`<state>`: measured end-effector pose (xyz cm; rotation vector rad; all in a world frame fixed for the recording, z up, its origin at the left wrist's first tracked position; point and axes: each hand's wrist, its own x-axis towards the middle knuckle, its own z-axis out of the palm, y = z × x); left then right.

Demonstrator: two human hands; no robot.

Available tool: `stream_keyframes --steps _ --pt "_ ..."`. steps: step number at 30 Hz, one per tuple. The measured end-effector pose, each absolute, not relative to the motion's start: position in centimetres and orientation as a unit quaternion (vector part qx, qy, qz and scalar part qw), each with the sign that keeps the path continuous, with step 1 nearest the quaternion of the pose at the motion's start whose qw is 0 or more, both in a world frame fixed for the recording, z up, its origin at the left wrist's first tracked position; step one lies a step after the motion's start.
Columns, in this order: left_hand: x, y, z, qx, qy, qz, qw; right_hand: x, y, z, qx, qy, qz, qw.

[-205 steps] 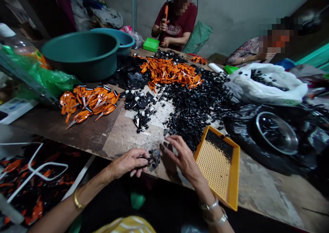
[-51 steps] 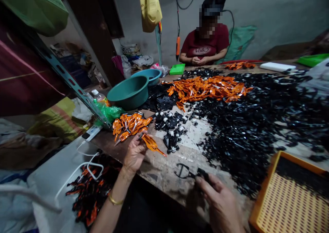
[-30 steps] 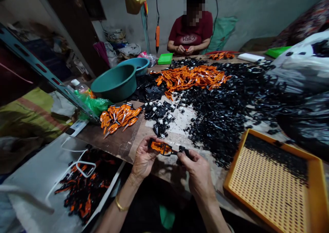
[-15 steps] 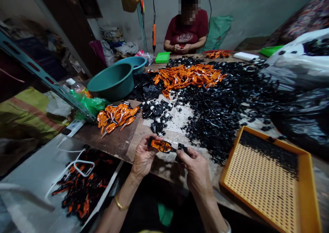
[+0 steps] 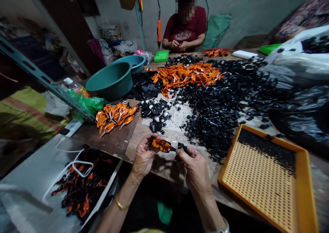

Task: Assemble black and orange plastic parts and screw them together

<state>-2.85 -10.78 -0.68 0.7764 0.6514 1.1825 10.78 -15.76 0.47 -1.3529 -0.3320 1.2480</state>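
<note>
Between my two hands is an orange-and-black toy race car (image 5: 161, 145), held level above the near table edge. My left hand (image 5: 145, 154) has its fingers closed around the car's wider left end. At the narrow black right end, my right hand (image 5: 191, 162) pinches the wheel-like pieces with thumb and fingers, which partly hide them. Just beyond my hands lie small black pieces with white parts (image 5: 156, 113). A heap of loose black parts (image 5: 210, 123) spreads to the right, and a pile of orange car bodies (image 5: 189, 74) lies farther back.
On the right is a yellow perforated tray (image 5: 264, 171) with tiny black bits. To the left are orange pieces (image 5: 115, 116), a green basin (image 5: 110, 82) and a slanted metal post (image 5: 46, 77). Orange-black cars (image 5: 82, 188) fill a lower box. Across the table sits a person (image 5: 185, 31).
The whole view has shifted slightly. Both hands keep the same hold on the toy car, with barely any visible movement. The person's hands opposite have moved a little.
</note>
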Motion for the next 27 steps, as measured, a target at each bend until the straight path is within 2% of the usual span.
stream_keyframes --steps 14,21,27 --pt "-2.5 -11.8 -0.9 0.368 0.276 0.53 0.713 10.7 -15.6 -0.6 -0.638 -0.261 0.426 0.586" --pt "-0.8 -12.2 -1.7 0.311 0.352 0.585 0.662 9.8 -16.1 -1.7 -0.695 -0.368 0.263 0.559" --pt "-0.3 -12.5 -1.4 0.298 0.373 0.616 0.627 9.5 -16.9 -2.5 -0.677 -0.447 0.132 0.569"
